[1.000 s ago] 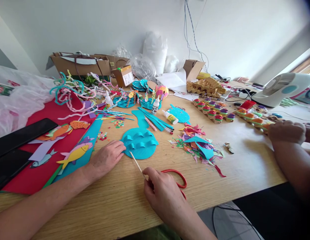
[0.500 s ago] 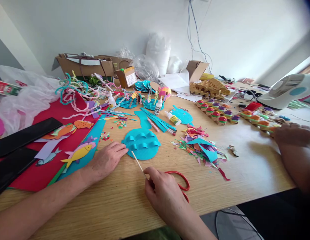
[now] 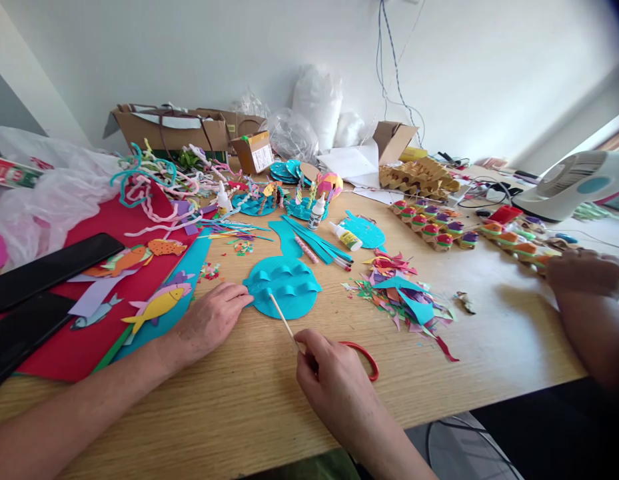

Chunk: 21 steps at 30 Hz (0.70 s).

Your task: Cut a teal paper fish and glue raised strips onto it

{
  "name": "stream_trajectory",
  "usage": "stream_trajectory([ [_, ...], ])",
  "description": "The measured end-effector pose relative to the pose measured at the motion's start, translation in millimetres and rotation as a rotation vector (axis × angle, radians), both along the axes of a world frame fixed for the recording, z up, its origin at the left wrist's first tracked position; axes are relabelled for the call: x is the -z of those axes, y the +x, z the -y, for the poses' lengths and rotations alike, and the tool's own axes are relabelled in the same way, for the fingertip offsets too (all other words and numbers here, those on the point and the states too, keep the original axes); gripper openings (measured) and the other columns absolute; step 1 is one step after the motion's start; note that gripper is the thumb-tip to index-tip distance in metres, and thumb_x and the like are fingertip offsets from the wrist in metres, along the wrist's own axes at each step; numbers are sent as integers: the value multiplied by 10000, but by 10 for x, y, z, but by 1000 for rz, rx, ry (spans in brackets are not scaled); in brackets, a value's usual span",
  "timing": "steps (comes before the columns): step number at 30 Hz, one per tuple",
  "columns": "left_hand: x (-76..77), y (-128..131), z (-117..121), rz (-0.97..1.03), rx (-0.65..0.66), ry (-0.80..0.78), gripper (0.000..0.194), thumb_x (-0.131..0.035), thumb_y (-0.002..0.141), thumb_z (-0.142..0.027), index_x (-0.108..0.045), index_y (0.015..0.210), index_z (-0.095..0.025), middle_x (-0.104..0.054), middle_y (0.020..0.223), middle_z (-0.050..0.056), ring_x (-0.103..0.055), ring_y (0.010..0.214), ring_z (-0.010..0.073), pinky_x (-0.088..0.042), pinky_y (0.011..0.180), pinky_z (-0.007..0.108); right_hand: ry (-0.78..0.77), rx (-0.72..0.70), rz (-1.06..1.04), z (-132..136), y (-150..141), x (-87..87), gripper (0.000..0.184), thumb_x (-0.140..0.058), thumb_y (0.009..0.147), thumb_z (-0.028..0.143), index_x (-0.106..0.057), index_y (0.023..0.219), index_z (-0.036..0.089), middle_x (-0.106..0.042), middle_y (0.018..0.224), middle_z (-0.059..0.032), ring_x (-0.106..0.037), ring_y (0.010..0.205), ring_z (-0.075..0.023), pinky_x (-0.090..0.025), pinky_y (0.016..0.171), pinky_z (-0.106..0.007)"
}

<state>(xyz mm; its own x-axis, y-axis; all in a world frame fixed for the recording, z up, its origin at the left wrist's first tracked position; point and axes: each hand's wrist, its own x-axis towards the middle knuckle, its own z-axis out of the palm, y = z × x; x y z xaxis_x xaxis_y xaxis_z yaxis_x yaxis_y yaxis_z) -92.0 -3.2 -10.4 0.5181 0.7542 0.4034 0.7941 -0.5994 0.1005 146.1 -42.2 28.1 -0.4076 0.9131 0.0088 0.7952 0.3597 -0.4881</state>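
Observation:
A round blue paper piece (image 3: 284, 308) lies flat on the table, with raised curled strips in two rows across it. My left hand (image 3: 214, 319) rests palm down at its left edge, fingers stretched out and fingertips touching the rim. In my right hand (image 3: 334, 380) is a thin white stick (image 3: 283, 317), pinched between thumb and fingers. Its tip meets the blue piece near the lower row of strips. Red-handled scissors (image 3: 366, 360) lie partly hidden beneath my right hand.
Paper scraps (image 3: 409, 293) are heaped to the right. Glue bottles (image 3: 316, 213), blue strips (image 3: 322, 240) and paper straws stand or lie behind. Paper fish (image 3: 159, 307) and black phones (image 3: 54, 267) sit left. Another person's hand (image 3: 586, 272) rests at right, near painted egg cartons (image 3: 434, 223).
My right hand has shifted slightly right and the stick's tip has moved up and right over the blue piece. My left hand has drawn back slightly at its edge.

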Motion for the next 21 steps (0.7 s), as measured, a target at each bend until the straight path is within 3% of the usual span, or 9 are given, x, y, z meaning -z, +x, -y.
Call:
stream_trajectory([
  [12,-21,7,33,-19,-7,-31,371,-358,866,-62,-653,1066,-162,-678,1043,88,-597,989,212,-526,864,382,-16,-43,39,9,-126,14,190,-448,789,103,-602,861,188,-647,647,4,-602,563,-140,-290,504,-225],
  [21,34,-13,30,-6,2,41,336,-347,895,-80,-648,1038,-130,-684,1030,101,-603,992,214,-517,876,371,-13,-61,117,-6,-228,46,179,-447,793,91,-589,846,187,-687,726,-16,-638,624,-154,-279,517,-234],
])
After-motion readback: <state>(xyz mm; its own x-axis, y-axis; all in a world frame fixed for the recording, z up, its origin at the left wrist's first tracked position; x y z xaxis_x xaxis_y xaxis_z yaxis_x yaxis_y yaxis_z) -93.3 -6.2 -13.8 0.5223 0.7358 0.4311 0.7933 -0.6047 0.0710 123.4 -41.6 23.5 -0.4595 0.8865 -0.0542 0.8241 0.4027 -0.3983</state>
